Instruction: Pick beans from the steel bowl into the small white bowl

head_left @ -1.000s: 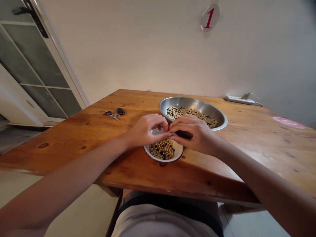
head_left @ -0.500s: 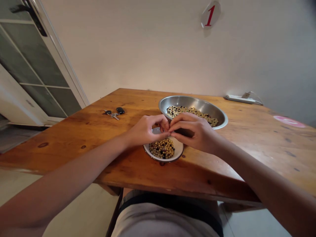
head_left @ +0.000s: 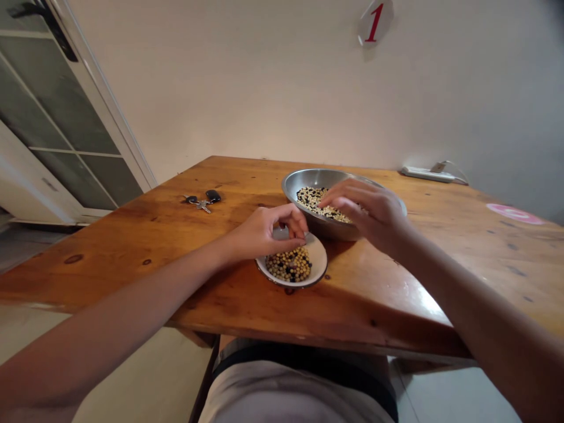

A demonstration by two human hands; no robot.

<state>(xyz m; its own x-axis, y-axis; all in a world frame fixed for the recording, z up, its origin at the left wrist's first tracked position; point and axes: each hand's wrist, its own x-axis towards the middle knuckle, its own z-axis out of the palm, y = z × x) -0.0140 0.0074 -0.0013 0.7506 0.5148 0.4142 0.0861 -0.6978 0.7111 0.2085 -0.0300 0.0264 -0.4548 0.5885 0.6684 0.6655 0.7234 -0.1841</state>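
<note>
My left hand hovers above the back part of a small white bowl, fingers curled in toward the thumb. Whatever it holds is too small or hidden to make out. In this bowl lies a heap of small round yellow and black beans. My right hand is over the large steel bowl, palm down, with fingers stretched out and the thumb apart from them. More yellow and black beans cover the bottom of the steel bowl, partly hidden behind that hand.
A bunch of keys with a black fob lies on the wooden table at the left. Toward the back right are a white power strip and a pink round sticker. A wall rises behind the table, with a door at the left.
My right hand has parted from my left hand and moved up and right, over the steel bowl. My left hand has stayed above the white bowl.
</note>
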